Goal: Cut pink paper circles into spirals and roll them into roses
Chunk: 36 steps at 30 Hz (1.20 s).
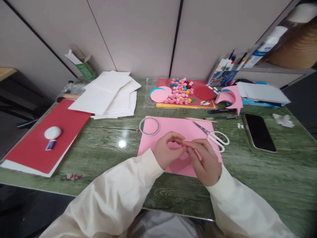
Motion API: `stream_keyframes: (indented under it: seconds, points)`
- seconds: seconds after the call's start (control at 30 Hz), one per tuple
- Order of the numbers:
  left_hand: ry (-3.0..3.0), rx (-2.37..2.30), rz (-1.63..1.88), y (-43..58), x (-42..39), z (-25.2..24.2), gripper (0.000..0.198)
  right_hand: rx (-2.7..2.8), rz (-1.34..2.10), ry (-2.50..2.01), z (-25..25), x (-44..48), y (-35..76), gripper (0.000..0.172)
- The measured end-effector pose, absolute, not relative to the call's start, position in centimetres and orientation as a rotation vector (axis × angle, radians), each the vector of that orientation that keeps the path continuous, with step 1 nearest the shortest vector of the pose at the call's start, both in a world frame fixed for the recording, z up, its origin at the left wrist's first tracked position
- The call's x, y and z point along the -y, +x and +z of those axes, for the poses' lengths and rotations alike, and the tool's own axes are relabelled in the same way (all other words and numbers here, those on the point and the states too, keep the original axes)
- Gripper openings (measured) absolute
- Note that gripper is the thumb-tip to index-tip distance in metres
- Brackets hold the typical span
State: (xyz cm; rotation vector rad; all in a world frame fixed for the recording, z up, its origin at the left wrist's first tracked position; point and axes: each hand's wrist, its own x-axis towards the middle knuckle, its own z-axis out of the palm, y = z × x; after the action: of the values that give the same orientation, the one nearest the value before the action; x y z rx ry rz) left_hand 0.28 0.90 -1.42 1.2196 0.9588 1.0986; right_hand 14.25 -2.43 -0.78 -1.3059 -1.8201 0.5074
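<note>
My left hand (168, 150) and my right hand (205, 160) meet above a pink paper sheet (173, 129) on the green table. Both pinch a small pink paper piece (184, 144) between their fingertips; its shape is too small to make out. White-handled scissors (214, 136) lie on the sheet's right edge, just beyond my right hand. A ring of tape (149, 126) rests at the sheet's top left corner.
A black phone (259, 132) lies at the right. Behind the sheet stands a red board (205, 92) with several small paper balls and circles, plus pens (220, 114). White sheets (109, 94) and a red board (44, 138) with a white lump lie left.
</note>
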Motion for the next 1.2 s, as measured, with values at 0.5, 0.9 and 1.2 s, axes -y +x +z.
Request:
stream_keyframes:
  seconds: [0.5,0.9,1.2]
  points:
    - [0.636,-0.737,1.001,0.4,-1.5,-2.7,0.029,0.763,1.907,-1.089,-2.2,0.9,14.2,0.026]
    - [0.633,-0.704,0.901,0.5,-1.6,-2.5,0.031,0.766,1.785,-1.126,-2.3,0.8,14.8,0.021]
    - [0.732,-0.718,0.953,0.5,-1.6,-2.2,0.029,0.945,1.630,-1.158,-1.9,1.0,14.8,0.019]
